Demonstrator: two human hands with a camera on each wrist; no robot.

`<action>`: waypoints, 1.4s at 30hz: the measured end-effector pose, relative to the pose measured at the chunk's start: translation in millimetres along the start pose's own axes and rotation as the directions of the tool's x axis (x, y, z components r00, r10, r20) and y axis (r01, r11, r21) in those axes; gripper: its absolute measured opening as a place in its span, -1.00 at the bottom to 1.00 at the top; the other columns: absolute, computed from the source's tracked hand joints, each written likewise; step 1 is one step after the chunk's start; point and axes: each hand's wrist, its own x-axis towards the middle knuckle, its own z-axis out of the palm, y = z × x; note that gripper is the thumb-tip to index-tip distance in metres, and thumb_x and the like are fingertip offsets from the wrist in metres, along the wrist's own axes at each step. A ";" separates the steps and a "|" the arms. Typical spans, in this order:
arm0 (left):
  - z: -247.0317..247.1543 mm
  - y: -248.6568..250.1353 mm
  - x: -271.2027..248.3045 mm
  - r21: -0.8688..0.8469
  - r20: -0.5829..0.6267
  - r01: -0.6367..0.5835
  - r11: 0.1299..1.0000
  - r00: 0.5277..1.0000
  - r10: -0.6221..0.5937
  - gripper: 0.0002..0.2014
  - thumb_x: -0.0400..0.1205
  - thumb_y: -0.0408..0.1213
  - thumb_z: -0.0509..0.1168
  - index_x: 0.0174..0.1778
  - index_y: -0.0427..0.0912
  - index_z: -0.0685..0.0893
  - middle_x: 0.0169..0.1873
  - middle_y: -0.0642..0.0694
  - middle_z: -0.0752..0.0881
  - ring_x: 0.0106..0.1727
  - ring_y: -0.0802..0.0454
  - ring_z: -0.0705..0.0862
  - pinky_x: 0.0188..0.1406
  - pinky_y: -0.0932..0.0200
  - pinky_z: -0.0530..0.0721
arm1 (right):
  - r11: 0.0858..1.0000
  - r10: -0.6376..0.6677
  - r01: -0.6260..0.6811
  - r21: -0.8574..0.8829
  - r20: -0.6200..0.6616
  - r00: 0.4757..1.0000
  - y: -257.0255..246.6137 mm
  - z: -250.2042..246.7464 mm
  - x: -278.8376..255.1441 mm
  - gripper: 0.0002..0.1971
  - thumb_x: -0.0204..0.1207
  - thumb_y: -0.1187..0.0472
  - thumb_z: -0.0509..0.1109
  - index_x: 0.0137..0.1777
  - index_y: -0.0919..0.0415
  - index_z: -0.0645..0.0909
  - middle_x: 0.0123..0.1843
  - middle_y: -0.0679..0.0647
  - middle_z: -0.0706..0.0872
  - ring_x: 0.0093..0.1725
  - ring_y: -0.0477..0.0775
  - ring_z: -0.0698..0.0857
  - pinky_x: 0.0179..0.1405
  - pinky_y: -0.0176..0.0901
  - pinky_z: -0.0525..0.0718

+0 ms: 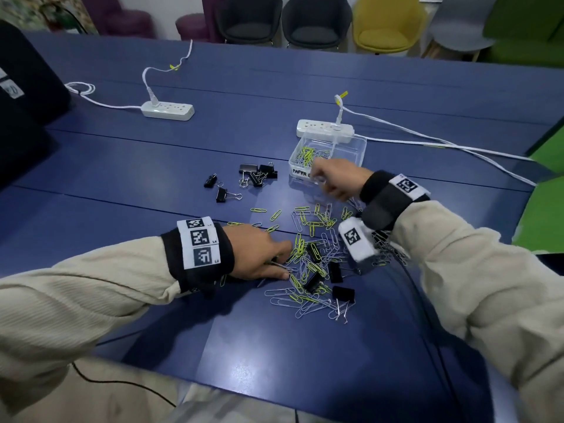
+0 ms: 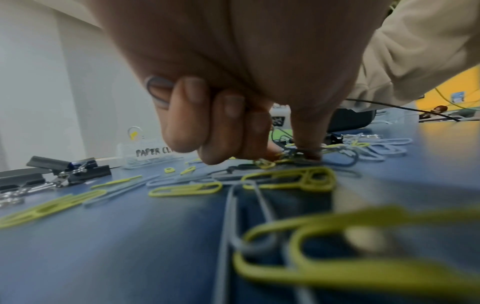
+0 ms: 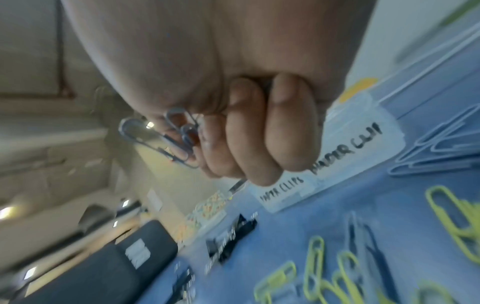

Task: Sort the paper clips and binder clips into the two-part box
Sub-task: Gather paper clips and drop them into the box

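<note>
A clear two-part box (image 1: 360, 148) stands on the blue table, and its left part holds several paper clips (image 1: 309, 154). Labels on the box (image 3: 345, 152) read PAPER CLIPS and BINDER CLIP. My right hand (image 1: 320, 178) hovers at the box's front left corner and pinches a few silver paper clips (image 3: 168, 139) in its curled fingers. My left hand (image 1: 282, 259) is down on the mixed pile (image 1: 317, 261) of yellow and silver paper clips and black binder clips. Its fingers (image 2: 207, 127) are curled round a silver clip (image 2: 158, 92), and the thumb presses on clips on the table.
Several black binder clips (image 1: 256, 174) lie grouped left of the box. Two white power strips (image 1: 168, 109) (image 1: 325, 128) with cables lie further back, one just behind the box. A black bag (image 1: 27, 87) sits at far left. Chairs stand beyond the table.
</note>
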 end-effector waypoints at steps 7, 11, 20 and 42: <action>-3.5 -2.2 3.8 0.058 0.014 0.022 0.998 1.000 -0.023 -0.67 0.73 0.08 -0.05 0.17 -0.09 0.38 -0.08 -0.24 0.71 -0.09 -0.31 0.64 -0.26 0.11 0.36 | 0.999 0.009 -0.021 -0.050 -0.241 0.970 -9.1 -45.4 30.0 -0.76 0.56 0.19 0.17 -0.36 0.15 0.39 -0.50 0.09 0.34 -0.58 0.07 0.24 -0.58 -0.29 0.19; -14.0 -22.8 -1.8 -0.255 -0.021 0.016 0.967 1.000 -0.022 -0.75 0.73 0.03 -0.01 0.01 -0.07 0.38 -0.32 -0.07 0.62 -0.33 -0.11 0.52 -0.30 0.14 0.46 | 0.984 0.053 -0.095 -0.151 -0.262 0.963 -12.2 -57.2 56.8 -0.76 0.52 0.19 0.29 -0.36 0.20 0.41 -0.49 0.10 0.38 -0.57 0.11 0.31 -0.60 -0.22 0.26; -83.2 -101.2 55.0 -0.547 -0.321 0.184 0.817 0.855 -0.407 -0.77 0.75 -0.04 0.02 -0.10 -0.09 0.41 -0.24 -0.05 0.65 -0.20 -0.10 0.60 -0.12 0.10 0.52 | 0.770 -0.013 -0.147 -0.621 -0.245 0.969 -5.7 -54.3 97.1 -0.61 0.54 -0.10 0.28 -0.11 0.29 0.62 -0.15 0.21 0.59 -0.11 0.19 0.54 -0.20 -0.18 0.44; -85.1 -96.4 174.5 -0.906 -0.001 0.249 0.342 0.806 -0.591 -0.70 0.74 -0.12 0.03 0.03 -0.23 0.58 0.03 -0.19 0.69 -0.15 -0.20 0.71 0.03 -0.04 0.72 | 0.584 0.255 -0.142 0.799 -0.015 0.967 -6.7 -65.3 106.8 -0.07 0.44 -0.45 0.20 0.52 0.33 0.28 0.33 0.26 0.48 0.03 0.18 0.44 0.09 -0.01 0.49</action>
